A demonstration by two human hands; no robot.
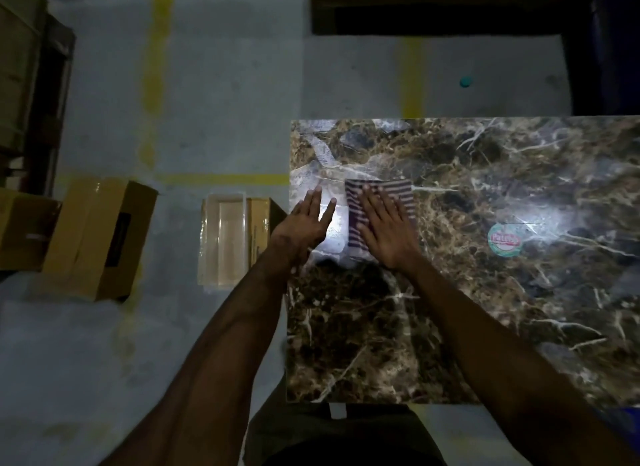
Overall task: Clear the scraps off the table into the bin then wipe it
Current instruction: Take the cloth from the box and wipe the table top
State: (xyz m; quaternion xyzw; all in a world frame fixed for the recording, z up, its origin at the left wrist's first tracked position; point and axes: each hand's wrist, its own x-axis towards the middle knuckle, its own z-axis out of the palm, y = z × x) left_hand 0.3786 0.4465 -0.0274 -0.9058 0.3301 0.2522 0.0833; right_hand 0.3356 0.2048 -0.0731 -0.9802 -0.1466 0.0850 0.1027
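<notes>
A dark marble-patterned table (467, 309) fills the right half of the view. A striped cloth (398, 193) lies near its left edge. My right hand (384, 226) presses flat on the cloth with straight fingers. My left hand (304, 224) hovers or rests at the table's left edge, fingers straight and spread, holding nothing. A round green and red sticker or lid (505, 239) lies on the table to the right of the cloth. A clear rectangular bin (223, 238) stands on the floor just left of the table.
Cardboard boxes (93, 237) lie on the floor at the left, and another box (259, 230) sits between the bin and the table. Yellow lines mark the grey floor. A small teal cap (465, 81) lies on the floor beyond the table.
</notes>
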